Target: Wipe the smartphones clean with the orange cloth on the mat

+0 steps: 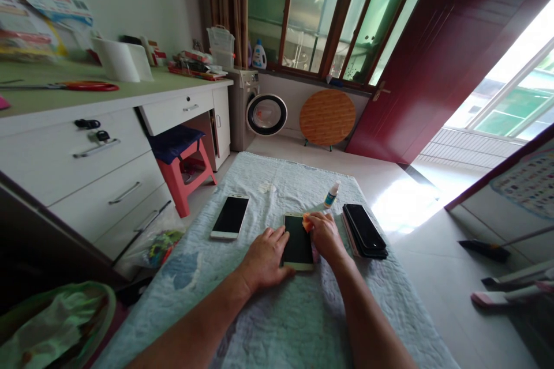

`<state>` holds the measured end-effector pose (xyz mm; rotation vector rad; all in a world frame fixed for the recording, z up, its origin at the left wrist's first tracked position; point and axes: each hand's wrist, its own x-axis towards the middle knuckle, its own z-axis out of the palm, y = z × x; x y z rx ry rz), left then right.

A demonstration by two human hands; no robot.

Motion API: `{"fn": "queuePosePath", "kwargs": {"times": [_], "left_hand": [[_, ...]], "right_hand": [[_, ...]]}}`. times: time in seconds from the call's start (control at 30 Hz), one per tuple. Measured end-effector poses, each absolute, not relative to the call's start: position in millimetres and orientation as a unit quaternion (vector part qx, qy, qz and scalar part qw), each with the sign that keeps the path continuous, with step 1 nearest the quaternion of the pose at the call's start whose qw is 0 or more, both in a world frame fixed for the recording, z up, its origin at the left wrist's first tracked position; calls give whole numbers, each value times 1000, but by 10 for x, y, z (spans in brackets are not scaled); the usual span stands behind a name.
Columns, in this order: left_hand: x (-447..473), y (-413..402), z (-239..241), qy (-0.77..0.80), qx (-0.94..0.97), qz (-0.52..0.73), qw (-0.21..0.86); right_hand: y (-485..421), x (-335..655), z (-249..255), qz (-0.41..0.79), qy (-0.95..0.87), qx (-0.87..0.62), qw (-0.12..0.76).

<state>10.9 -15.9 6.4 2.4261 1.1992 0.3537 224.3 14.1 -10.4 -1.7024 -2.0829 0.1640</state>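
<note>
presently, phone [298,242] lies flat, left of and nearer than the bottle [331,196]. left hand [265,256], spread wide, braces the edge away from the bottle; right hand [328,235] pinches orange cloth [307,222] at the bottle-side edge. probably light, stiff, slick, fragile; hold by long edges.

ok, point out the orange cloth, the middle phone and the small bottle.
Orange cloth [306,222]: head view, on its exposed part.
Middle phone [298,241]: head view, on its dark screen.
Small bottle [331,196]: head view, on the body below the white top.
</note>
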Motion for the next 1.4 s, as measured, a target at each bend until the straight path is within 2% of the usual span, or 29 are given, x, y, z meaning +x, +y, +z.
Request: {"fn": "queuePosePath", "kwargs": {"times": [0.13,0.37,0.53,0.8,1.0,1.17,1.4], "left_hand": [[98,-148,66,424,875,122,201],[106,-153,134,408,880,136,203],[106,-155,97,411,873,156,211],[109,-151,-28,454,827,226,243],[73,-103,-88,440,825,230,271],[63,-90,-114,435,836,224,248],[99,-123,-50,452,862,153,171]], "right_hand": [[124,2148,-80,53,-751,-616,232],[196,1809,-37,37,-798,-568,196],[238,1748,-85,38,-815,-538,211],[74,1864,113,135,-848,-467,212],[-51,1927,230,211,-867,-404,201],[37,1892,125,171,-855,-433,228],[173,1823,-21,106,-835,-479,251]]}}
